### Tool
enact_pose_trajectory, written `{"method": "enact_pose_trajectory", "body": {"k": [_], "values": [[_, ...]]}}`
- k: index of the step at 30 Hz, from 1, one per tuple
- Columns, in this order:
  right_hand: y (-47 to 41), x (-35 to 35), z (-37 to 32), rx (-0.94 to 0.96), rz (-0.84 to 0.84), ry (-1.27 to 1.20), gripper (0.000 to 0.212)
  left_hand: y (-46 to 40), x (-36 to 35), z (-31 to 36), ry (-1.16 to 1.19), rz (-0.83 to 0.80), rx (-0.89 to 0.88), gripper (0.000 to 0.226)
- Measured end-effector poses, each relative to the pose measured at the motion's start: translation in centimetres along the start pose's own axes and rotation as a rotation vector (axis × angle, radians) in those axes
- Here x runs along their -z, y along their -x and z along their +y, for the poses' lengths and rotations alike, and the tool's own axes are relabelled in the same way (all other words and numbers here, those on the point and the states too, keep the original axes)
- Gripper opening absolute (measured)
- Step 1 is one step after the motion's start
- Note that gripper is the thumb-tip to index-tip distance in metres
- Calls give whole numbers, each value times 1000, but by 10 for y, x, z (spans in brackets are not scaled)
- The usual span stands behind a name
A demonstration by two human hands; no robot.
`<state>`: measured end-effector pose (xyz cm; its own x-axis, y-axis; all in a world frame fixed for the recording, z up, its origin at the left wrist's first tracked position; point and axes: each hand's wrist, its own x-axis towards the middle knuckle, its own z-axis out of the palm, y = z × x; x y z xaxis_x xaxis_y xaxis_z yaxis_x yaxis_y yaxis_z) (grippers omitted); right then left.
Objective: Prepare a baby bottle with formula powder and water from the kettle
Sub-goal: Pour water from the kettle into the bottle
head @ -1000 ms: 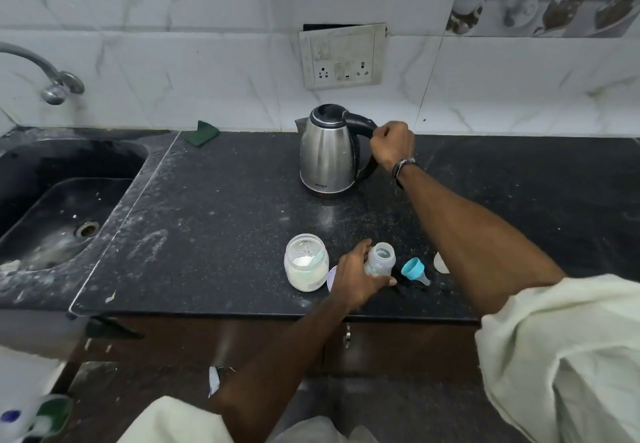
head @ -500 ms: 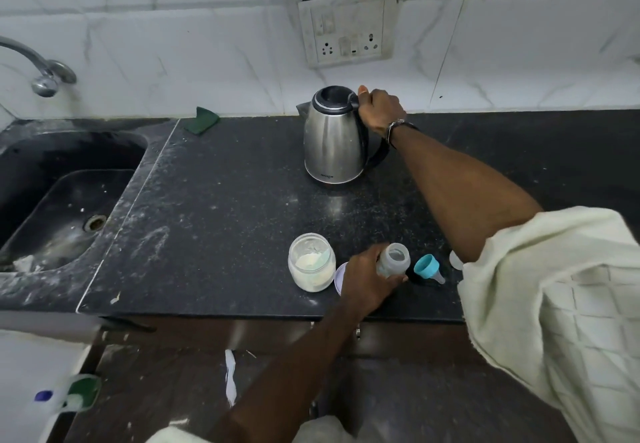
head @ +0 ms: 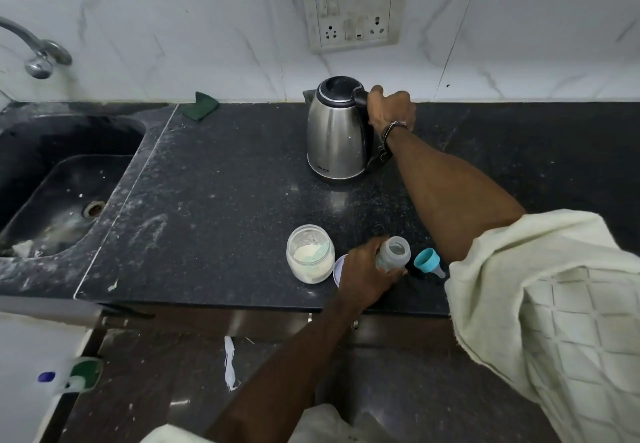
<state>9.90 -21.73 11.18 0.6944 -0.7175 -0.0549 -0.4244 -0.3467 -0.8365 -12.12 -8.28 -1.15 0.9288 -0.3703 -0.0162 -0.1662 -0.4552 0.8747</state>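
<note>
A steel kettle (head: 335,137) with a black lid stands upright on the dark counter (head: 221,182) near the wall. My right hand (head: 390,110) is closed around its black handle. Near the front edge, my left hand (head: 363,272) grips an open clear baby bottle (head: 394,253), which is tilted toward the kettle. A glass jar (head: 310,257) of white formula powder stands open just left of that hand. The bottle's teal teat ring (head: 427,260) lies on its side to the right of the bottle.
A dark sink (head: 65,179) with a tap (head: 38,58) takes up the left side. A green scrub pad (head: 201,106) leans at the wall. A pale jar lid (head: 337,266) peeks out beside my left hand. A switch and socket plate (head: 353,9) hangs above the kettle.
My right hand shifted from the outer curve of the kettle handle to its top by the lid. The camera moved closer. My left hand kept hold of the bottle.
</note>
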Motion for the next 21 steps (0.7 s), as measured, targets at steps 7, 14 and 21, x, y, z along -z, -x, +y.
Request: {"method": "enact_pose_trajectory", "body": {"k": [7, 14, 21], "values": [[17, 20, 20, -32, 88, -106, 37, 3, 2, 1, 15, -8, -40, 59], [21, 85, 58, 35, 161, -107, 43, 4, -2, -2, -21, 24, -36, 56], [32, 167, 68, 250, 210, 14, 43, 2, -7, -10, 29, -9, -14, 57]]}}
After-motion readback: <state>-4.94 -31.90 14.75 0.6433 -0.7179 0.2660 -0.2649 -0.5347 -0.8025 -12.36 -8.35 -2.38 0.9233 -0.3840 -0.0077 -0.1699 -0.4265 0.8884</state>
